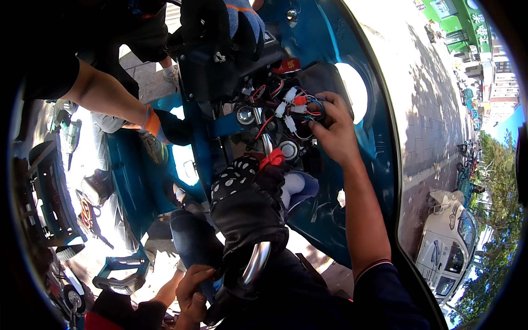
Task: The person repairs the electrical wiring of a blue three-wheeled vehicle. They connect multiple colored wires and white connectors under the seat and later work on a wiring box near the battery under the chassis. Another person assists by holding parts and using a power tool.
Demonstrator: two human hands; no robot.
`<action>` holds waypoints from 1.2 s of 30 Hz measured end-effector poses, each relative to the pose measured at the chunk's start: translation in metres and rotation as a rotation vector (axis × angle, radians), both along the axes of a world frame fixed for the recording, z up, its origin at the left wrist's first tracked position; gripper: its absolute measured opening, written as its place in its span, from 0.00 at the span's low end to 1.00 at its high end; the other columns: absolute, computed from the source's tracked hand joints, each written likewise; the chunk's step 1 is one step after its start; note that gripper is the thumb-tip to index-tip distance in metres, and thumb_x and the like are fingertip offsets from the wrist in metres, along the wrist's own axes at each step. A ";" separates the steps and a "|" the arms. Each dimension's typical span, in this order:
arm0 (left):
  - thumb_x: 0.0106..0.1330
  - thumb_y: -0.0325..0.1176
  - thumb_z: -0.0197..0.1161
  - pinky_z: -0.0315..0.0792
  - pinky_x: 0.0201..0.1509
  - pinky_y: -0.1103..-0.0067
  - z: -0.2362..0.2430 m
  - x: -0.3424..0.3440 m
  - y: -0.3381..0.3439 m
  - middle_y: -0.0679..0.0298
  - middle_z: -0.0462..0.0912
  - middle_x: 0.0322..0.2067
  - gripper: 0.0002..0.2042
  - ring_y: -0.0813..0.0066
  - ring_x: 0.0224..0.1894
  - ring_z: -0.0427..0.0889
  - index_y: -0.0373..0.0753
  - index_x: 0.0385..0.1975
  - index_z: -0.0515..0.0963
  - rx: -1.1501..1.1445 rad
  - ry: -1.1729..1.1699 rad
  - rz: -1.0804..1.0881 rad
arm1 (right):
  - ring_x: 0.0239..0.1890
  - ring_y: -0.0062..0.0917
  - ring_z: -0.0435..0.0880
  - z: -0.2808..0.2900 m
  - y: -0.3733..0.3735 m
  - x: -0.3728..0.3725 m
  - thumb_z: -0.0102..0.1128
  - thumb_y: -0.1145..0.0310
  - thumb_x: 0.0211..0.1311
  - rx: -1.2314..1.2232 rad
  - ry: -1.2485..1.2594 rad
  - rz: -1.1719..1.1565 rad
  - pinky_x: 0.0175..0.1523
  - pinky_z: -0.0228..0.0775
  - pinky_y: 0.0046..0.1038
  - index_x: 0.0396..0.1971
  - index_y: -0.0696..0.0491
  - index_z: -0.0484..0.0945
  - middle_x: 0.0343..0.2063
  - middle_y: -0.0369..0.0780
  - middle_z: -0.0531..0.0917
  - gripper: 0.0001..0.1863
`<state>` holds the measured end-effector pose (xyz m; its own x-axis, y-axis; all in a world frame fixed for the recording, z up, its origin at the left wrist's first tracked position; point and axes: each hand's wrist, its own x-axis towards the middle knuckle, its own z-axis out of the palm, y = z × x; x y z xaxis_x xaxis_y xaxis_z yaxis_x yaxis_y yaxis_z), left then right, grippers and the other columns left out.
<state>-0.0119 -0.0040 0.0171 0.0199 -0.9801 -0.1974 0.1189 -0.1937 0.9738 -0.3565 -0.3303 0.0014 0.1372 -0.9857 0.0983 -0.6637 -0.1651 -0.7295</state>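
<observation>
My right hand (330, 129) pinches a bundle of wires (308, 122) among several white plug connectors (290, 94) and a red one (300, 101), inside an opened teal vehicle front (363, 181). Below them, a chrome handlebar (257, 264) carries a black polka-dot cover (231, 190) beside a red ribbon (272, 158). At the lower edge, my left hand (192, 294) is closed beside the bar's lower end; what its fingers hold is unclear.
A co-worker's gloved hand (170, 127) reaches in from the left; another glove (242, 30) is above the dark housing. Detached teal panels (129, 181) and parts lie left. At right are pavement (418, 110) and a parked white van (445, 247).
</observation>
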 end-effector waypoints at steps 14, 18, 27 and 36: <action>0.82 0.52 0.55 0.74 0.44 0.72 -0.001 0.003 -0.004 0.46 0.85 0.39 0.26 0.63 0.38 0.83 0.29 0.54 0.82 -0.079 -0.053 -0.021 | 0.39 0.31 0.81 -0.004 0.020 0.015 0.74 0.78 0.56 -0.417 0.183 -0.112 0.39 0.75 0.33 0.43 0.54 0.87 0.39 0.41 0.77 0.13; 0.82 0.51 0.56 0.75 0.44 0.72 -0.003 0.004 -0.002 0.45 0.85 0.38 0.25 0.62 0.38 0.84 0.30 0.52 0.83 -0.102 -0.079 -0.049 | 0.38 0.34 0.81 -0.003 0.011 0.015 0.77 0.75 0.56 -0.372 0.128 -0.160 0.39 0.74 0.36 0.35 0.55 0.89 0.34 0.41 0.77 0.07; 0.82 0.51 0.56 0.77 0.39 0.72 -0.009 0.009 -0.005 0.48 0.86 0.36 0.23 0.60 0.34 0.86 0.34 0.50 0.84 -0.159 -0.163 -0.090 | 0.36 0.17 0.77 0.002 0.006 0.029 0.75 0.76 0.64 -0.302 -0.106 -0.215 0.41 0.71 0.22 0.36 0.62 0.87 0.38 0.34 0.75 0.06; 0.83 0.52 0.51 0.79 0.41 0.71 -0.008 0.021 -0.002 0.46 0.85 0.43 0.22 0.57 0.40 0.88 0.39 0.57 0.80 -0.139 -0.292 -0.203 | 0.27 0.17 0.76 0.000 0.002 0.021 0.74 0.68 0.66 -0.049 -0.331 -0.331 0.32 0.69 0.25 0.30 0.62 0.83 0.27 0.35 0.79 0.13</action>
<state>0.0087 -0.0056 0.0094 -0.1416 -0.9869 -0.0774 -0.1943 -0.0489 0.9797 -0.3358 -0.3281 0.0012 -0.2302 -0.9642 0.1313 -0.4196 -0.0234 -0.9074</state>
